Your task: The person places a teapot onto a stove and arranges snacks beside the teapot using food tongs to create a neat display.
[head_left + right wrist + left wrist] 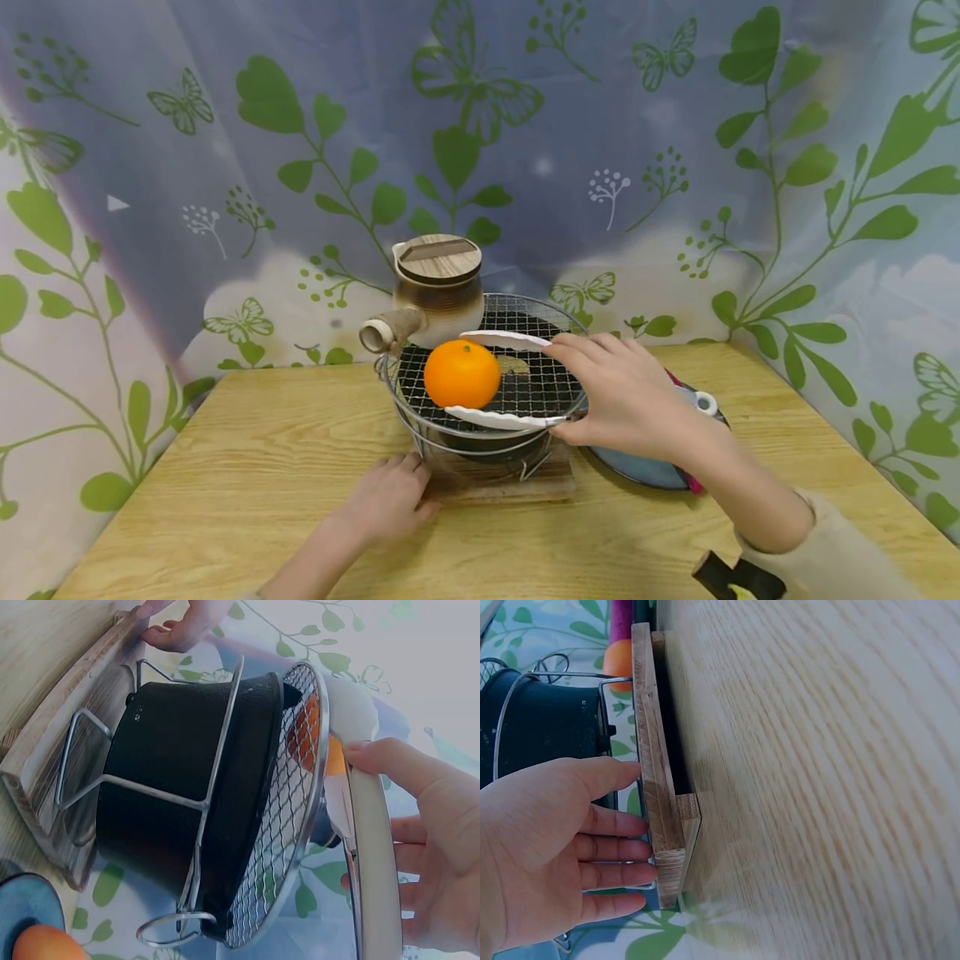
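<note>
My right hand (pixel 626 392) grips a pair of pale tongs (pixel 510 418), their arms spread to either side of an orange (pixel 462 374). This fruit, perhaps a mandarin, sits over the wire grill rack (pixel 532 400). In the right wrist view the thumb lies along the cream handle (pixel 377 862) of the tongs. My left hand (pixel 390 496) is beside the wooden board (pixel 502 487) under the stove; in the left wrist view its straight fingers (pixel 615 850) touch the board's edge. The black stove pot (pixel 165 780) stands in a wire frame on that board.
A clay teapot (pixel 438 292) with a wooden lid stands on the rack's back left, its side handle pointing forward. Right of the stove lies a blue plate (pixel 637 467), partly behind my right hand. Another orange (pixel 49 945) shows by the plate in the right wrist view.
</note>
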Motion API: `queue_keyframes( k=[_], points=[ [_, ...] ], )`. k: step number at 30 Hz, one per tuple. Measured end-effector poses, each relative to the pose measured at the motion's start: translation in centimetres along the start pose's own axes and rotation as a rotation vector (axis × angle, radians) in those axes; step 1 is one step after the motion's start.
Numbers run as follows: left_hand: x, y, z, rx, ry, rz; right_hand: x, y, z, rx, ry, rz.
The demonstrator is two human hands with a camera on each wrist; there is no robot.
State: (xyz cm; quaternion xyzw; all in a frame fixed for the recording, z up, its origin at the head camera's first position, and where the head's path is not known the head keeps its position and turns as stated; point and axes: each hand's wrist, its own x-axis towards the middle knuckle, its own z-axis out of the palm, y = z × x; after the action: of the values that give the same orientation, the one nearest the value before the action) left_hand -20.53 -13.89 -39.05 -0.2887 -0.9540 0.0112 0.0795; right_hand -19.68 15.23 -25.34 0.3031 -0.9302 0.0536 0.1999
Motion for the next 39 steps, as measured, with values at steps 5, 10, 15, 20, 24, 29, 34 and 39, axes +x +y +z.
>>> queue_keyframes(
  k=[5, 10, 15, 20, 24, 29, 34, 39],
  points=[
    [0.0, 0.0, 0.0, 0.016, 0.009, 0.008, 1.0, -0.5, 0.4, 0.003, -0.031, 0.001],
    [0.0, -0.1, 0.0, 0.03, 0.041, 0.028, 1.7, -0.8, 0.7, 0.002, -0.039, 0.0],
    [-0.1, -0.1, 0.1, 0.033, 0.061, 0.036, 2.2, -1.2, 0.7, -0.001, -0.048, 0.009],
    [-0.1, -0.1, 0.1, 0.032, 0.075, 0.038, 2.5, -1.5, 0.5, 0.002, -0.07, 0.024],
    [-0.2, -0.1, 0.1, 0.032, 0.077, 0.039, 2.5, -1.6, 0.4, -0.009, -0.072, 0.016],
    [-0.1, -0.2, 0.2, 0.032, 0.079, 0.042, 2.5, -1.5, 0.3, -0.026, -0.064, 0.005],
    [0.0, -0.2, 0.2, 0.024, 0.066, 0.038, 2.5, -1.4, 0.2, -0.027, -0.065, 0.002],
    [0.0, -0.2, 0.2, 0.024, 0.061, 0.04, 2.6, -1.5, 0.2, -0.026, -0.069, -0.003]
  ],
)
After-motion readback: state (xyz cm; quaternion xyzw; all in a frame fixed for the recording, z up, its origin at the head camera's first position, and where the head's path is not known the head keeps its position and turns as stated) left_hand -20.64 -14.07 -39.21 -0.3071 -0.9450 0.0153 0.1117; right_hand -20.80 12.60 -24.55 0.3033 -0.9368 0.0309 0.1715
